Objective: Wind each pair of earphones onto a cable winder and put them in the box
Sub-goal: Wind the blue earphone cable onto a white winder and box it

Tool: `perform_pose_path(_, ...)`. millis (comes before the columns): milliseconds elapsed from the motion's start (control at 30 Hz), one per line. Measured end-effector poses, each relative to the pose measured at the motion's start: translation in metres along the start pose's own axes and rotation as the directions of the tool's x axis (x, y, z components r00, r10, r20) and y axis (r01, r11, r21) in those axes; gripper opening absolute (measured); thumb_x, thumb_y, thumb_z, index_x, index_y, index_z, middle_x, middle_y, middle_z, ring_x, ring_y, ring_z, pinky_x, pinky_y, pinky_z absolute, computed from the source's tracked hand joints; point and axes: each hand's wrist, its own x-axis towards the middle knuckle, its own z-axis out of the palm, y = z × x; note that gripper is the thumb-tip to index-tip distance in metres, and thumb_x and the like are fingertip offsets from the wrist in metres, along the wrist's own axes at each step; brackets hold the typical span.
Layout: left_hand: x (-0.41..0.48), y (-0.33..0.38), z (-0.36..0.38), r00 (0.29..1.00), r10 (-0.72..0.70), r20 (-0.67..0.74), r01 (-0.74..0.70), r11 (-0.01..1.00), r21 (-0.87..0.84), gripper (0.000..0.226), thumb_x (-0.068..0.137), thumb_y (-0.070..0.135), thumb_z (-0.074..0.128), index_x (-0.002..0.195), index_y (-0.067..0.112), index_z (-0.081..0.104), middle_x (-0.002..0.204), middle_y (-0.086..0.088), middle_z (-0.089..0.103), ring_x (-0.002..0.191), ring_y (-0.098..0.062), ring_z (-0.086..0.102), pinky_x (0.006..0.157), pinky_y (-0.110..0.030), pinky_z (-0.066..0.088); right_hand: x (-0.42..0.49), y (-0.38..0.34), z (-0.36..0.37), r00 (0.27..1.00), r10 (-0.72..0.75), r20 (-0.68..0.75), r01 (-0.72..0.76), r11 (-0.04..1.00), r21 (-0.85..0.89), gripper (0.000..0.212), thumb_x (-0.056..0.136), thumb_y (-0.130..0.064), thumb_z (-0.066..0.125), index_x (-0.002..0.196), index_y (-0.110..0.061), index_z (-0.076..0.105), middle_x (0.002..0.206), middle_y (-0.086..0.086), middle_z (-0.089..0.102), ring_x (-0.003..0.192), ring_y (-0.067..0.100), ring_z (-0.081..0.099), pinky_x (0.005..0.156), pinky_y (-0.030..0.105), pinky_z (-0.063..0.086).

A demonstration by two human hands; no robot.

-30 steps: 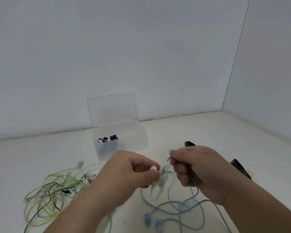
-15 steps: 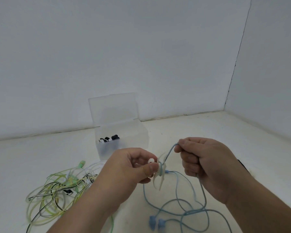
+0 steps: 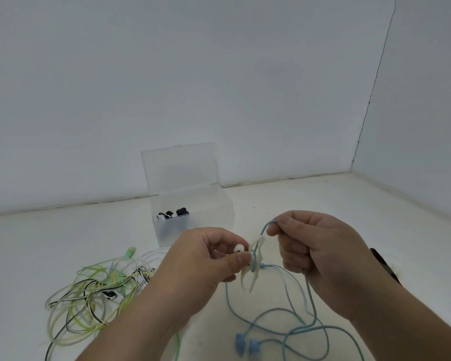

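My left hand [image 3: 201, 267] pinches the white cable winder [image 3: 253, 267] between thumb and fingertips, its two pale prongs pointing down. My right hand [image 3: 320, 259], just beside it and not touching it, has thumb and forefinger closed on the blue earphone cable [image 3: 307, 303]. A short loop rises from the winder to those fingertips, and the cable then drops below the curled fingers. A turn of it lies across the winder's middle (how many turns, I cannot tell).

Below both hands the rest of the blue cable sprawls in loose loops on the pale surface [image 3: 323, 199], with its two blue earbuds [image 3: 246, 345] side by side under the left hand's wrist.

Beyond the left hand stands the clear box [image 3: 219, 212], its lid [image 3: 179, 165] upright. Black and white earphones [image 3: 172, 214] sit in the part of the box on my left.

To the left of the left hand lies a tangle of green, yellow and black-and-white cables [image 3: 89, 295], one green earbud [image 3: 130, 252] at its far edge; my left forearm covers the tangle's near side.

Behind my right wrist a dark object [image 3: 383, 264] shows only as a sliver.
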Motion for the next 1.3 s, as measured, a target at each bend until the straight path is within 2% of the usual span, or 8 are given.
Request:
perform_pose_path(233,0.003,-0.005,0.001,0.996,-0.053,-0.072,0.042,0.989,-0.143,0.008,0.084,0.009,0.074,0.078,0.013,0.075,0.077,-0.012,0.072,0.067,-0.016,0.064,0.061,-0.024,0.054,-0.003,0.0,0.003,0.998,0.005,0.057,-0.004,1.0,-0.019,0.038,0.097,-0.008,0.05,0.067,-0.006,0.073,0.054,0.004,0.028,0.049,0.014,0.022,0.046,0.023,0.021)
perform_pose_path(533,0.005,-0.008,0.009,0.983,-0.129,-0.127,0.087,0.952,-0.295,0.009,0.087,0.007,0.071,0.078,0.006,0.069,0.067,-0.007,0.064,0.06,-0.015,0.058,0.055,-0.025,0.052,-0.004,0.002,0.006,0.997,0.04,0.071,-0.034,0.997,-0.075,0.031,0.095,-0.006,0.052,0.071,0.0,0.071,0.053,0.004,0.028,0.046,0.013,0.025,0.044,0.021,0.024)
perform_pose_path(600,0.005,-0.009,0.008,0.983,-0.105,-0.151,0.067,0.968,-0.24,0.009,0.087,0.008,0.072,0.079,0.006,0.068,0.067,-0.006,0.066,0.059,-0.014,0.059,0.057,-0.026,0.053,-0.004,0.003,0.005,0.996,0.035,0.083,-0.026,0.994,-0.108,0.032,0.096,-0.006,0.052,0.071,0.0,0.071,0.052,0.004,0.03,0.046,0.013,0.026,0.044,0.021,0.026)
perform_pose_path(733,0.002,-0.01,0.009,0.995,0.049,-0.085,-0.037,0.989,0.141,0.008,0.084,0.01,0.077,0.08,0.009,0.071,0.059,0.006,0.065,0.056,-0.009,0.059,0.066,-0.036,0.056,-0.005,0.007,0.008,0.993,-0.005,0.117,0.028,0.98,-0.195,0.032,0.096,-0.005,0.054,0.07,-0.002,0.072,0.05,0.002,0.034,0.047,0.013,0.027,0.045,0.021,0.026)
perform_pose_path(833,0.0,-0.01,0.011,0.995,0.076,-0.062,-0.061,0.974,0.216,0.011,0.085,0.018,0.076,0.078,0.011,0.071,0.063,0.003,0.069,0.058,-0.01,0.059,0.064,-0.035,0.055,-0.007,0.008,0.009,0.985,-0.015,0.173,0.065,0.956,-0.286,0.03,0.097,-0.009,0.057,0.071,-0.004,0.072,0.049,0.0,0.036,0.05,0.014,0.026,0.047,0.022,0.023)
perform_pose_path(933,0.004,-0.009,0.008,0.989,-0.059,-0.138,0.047,0.995,-0.092,0.01,0.089,0.011,0.071,0.08,0.006,0.071,0.069,-0.008,0.067,0.065,-0.018,0.062,0.063,-0.029,0.056,-0.01,0.005,0.009,0.969,0.002,0.245,0.095,0.92,-0.381,0.024,0.087,-0.027,0.062,0.074,-0.01,0.073,0.05,-0.001,0.036,0.049,0.014,0.027,0.048,0.023,0.024)
perform_pose_path(1033,0.009,-0.006,0.002,0.968,-0.194,-0.161,0.117,0.91,-0.397,0.01,0.09,0.009,0.066,0.084,0.003,0.07,0.073,-0.013,0.066,0.066,-0.022,0.062,0.06,-0.027,0.057,-0.01,0.006,0.007,0.97,0.026,0.243,0.093,0.881,-0.464,0.024,0.095,-0.024,0.063,0.077,-0.014,0.074,0.052,-0.002,0.037,0.049,0.013,0.03,0.049,0.022,0.027)
perform_pose_path(1300,0.01,-0.001,-0.001,0.987,-0.115,-0.111,0.029,0.813,-0.581,0.034,0.079,0.018,0.066,0.102,-0.007,0.067,0.081,-0.015,0.067,0.068,-0.019,0.062,0.062,-0.023,0.059,-0.009,0.008,0.006,0.933,0.229,0.278,-0.06,0.86,-0.507,0.032,0.099,-0.023,0.056,0.077,-0.007,0.073,0.054,0.0,0.039,0.052,0.014,0.028,0.052,0.025,0.024)
